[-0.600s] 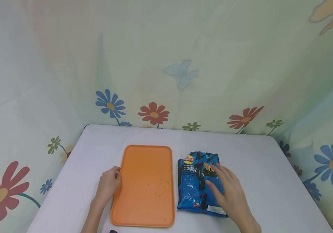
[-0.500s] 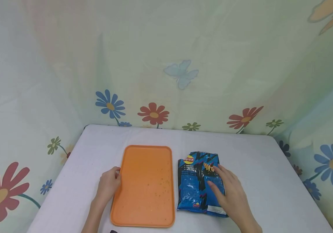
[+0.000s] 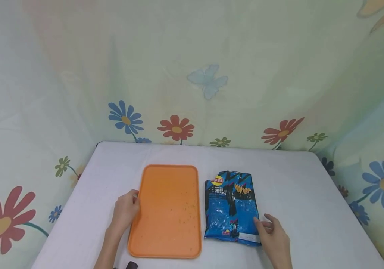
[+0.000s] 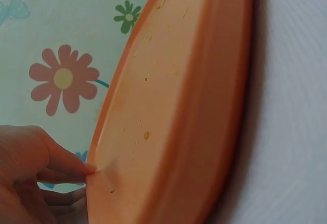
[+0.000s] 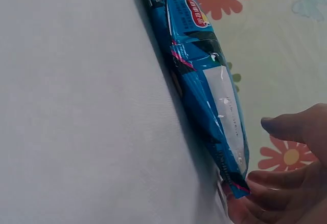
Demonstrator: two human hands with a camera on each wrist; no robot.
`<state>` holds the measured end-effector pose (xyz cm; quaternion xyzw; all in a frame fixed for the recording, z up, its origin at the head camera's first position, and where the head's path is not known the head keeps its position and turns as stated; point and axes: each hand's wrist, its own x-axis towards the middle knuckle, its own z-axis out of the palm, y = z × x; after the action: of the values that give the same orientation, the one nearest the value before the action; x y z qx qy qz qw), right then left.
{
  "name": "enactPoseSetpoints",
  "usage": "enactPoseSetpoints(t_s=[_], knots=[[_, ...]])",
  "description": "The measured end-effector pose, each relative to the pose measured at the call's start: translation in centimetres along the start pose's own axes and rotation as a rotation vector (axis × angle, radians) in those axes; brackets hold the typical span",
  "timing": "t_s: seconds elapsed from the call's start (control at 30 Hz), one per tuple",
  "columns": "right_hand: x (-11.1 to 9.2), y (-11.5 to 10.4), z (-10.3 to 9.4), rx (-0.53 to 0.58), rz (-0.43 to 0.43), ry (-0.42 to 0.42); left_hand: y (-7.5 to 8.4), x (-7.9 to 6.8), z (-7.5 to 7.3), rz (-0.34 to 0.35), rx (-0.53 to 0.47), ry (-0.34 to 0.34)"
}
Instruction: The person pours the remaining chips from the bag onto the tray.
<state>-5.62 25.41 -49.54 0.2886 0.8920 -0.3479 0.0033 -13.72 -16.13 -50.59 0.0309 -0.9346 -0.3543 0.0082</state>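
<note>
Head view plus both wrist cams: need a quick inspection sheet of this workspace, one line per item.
Surface: white table, covered in cloth.
Job's things: orange tray lying flat, crumbs scattered on it; blue chip bag flat beside it, to its right.
Clutter: small dark object at the near edge, too cut off to identify.
Grippers: left hand touches the tray's left rim with its fingertips; right hand pinches the bag's near right corner.
Cables: nothing seen.
Surroundings: pale floral curtain with flowers and butterflies around the table.
</note>
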Motion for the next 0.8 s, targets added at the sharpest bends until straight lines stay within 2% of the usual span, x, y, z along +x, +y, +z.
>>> enactPoseSetpoints(t_s=[0.23, 0.4, 0.53, 0.8], knots=[[-0.2, 0.5, 0.4, -0.006, 0.054, -0.069, 0.1, 0.1, -0.1, -0.009, -0.009, -0.005], [-0.4, 0.7, 0.6, -0.017, 0.037, -0.105, 0.1, 0.0, -0.1, -0.015, 0.0, -0.004], [-0.7, 0.6, 0.8, -0.001, 0.027, -0.092, 0.0, 0.0, -0.1, -0.023, -0.001, -0.009], [-1.2, 0.6, 1.5, 0.062, 0.012, 0.014, 0.0, 0.2, 0.0, -0.018, 0.0, -0.004]])
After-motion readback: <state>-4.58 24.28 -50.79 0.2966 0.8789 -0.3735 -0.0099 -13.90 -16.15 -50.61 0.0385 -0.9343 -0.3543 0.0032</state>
